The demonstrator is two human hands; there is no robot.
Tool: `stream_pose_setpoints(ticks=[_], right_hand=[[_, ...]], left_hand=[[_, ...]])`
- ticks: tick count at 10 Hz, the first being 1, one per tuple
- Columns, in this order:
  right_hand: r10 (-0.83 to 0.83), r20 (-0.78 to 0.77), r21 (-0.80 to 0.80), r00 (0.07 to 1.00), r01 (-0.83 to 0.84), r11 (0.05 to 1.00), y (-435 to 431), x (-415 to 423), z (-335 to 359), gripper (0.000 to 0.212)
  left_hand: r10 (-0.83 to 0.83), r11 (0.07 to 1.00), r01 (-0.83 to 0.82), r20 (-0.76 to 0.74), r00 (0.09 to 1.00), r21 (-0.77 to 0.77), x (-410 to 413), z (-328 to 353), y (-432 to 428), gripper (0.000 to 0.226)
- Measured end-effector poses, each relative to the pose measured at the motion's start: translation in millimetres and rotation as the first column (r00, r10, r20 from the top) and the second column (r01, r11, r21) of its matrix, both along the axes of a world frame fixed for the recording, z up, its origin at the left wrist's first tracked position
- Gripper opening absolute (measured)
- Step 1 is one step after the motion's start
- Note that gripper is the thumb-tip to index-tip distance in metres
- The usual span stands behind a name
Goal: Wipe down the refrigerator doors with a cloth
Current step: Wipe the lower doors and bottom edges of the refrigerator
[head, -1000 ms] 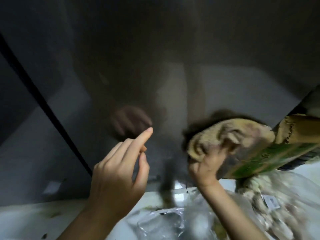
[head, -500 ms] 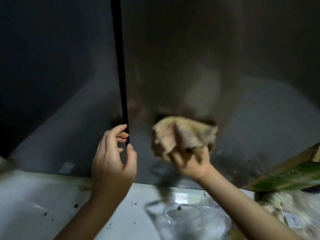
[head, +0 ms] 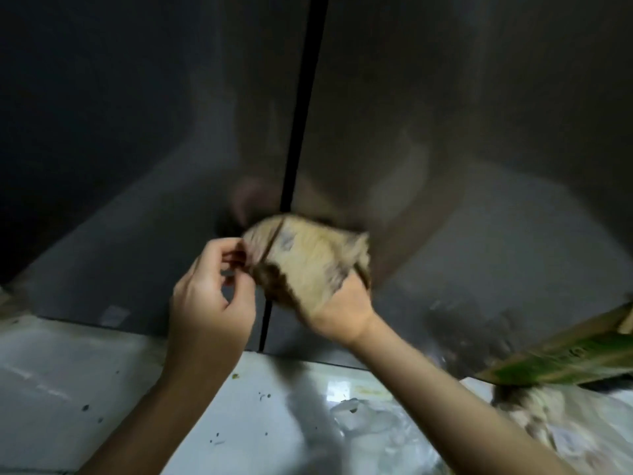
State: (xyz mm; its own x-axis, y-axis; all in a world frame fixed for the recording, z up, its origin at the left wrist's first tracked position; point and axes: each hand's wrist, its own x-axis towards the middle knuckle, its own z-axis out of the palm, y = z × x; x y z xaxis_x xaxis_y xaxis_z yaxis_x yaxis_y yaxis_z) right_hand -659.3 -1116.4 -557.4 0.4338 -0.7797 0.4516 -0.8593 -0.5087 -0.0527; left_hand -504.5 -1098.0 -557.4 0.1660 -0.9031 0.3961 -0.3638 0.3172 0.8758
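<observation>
Two dark glossy refrigerator doors fill the view, the left door (head: 113, 159) and the right door (head: 479, 138), split by a black vertical gap (head: 301, 125). A crumpled tan cloth (head: 308, 258) sits low on the doors, across the gap. My right hand (head: 337, 310) grips the cloth from below. My left hand (head: 212, 299) is at the cloth's left edge, its fingertips pinching that edge. The picture is blurred by motion.
A pale speckled floor (head: 68, 389) runs below the doors. A clear plastic bag (head: 373, 430) lies on it near my right arm. A green and brown cardboard box (head: 561, 358) leans in at the right, above a whitish bundle (head: 548, 419).
My right hand carried the cloth left along the door to the gap. My left hand moved right and now pinches the cloth's edge. The view shifted left.
</observation>
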Motion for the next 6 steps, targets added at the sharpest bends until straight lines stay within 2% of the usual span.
stream_pose_setpoints(ticks=[1, 2, 3, 4, 5, 6], right_hand=[[0.043, -0.365, 0.326, 0.93, 0.084, 0.942, 10, -12, -51, 0.038], [0.125, -0.54, 0.379, 0.832, 0.108, 0.919, 15, -23, -67, 0.041], [0.039, -0.514, 0.155, 0.857, 0.048, 0.987, 18, -38, -46, 0.039], [-0.181, -0.266, 0.077, 0.947, 0.208, 0.975, 14, -48, -8, 0.026], [-0.312, -0.246, 0.161, 0.917, 0.357, 0.92, 18, -64, -17, 0.045], [-0.085, -0.489, 0.359, 0.868, 0.29, 0.887, 27, -74, -62, 0.076]], left_hand=[[0.043, 0.999, -0.043, 0.053, 0.998, 0.0, 5, -8, -3, 0.026], [0.026, 0.999, -0.031, 0.14, 0.99, 0.033, 4, -19, -3, 0.03], [0.004, 0.998, -0.011, 0.121, 0.993, 0.054, 3, -23, 1, 0.028], [0.004, 0.999, -0.009, 0.136, 0.991, 0.036, -1, -22, 3, 0.026], [-0.011, 0.998, 0.004, 0.127, 0.992, 0.062, -10, -24, 4, 0.025], [-0.04, 0.995, 0.028, 0.129, 0.991, 0.096, -16, -27, 5, 0.025]])
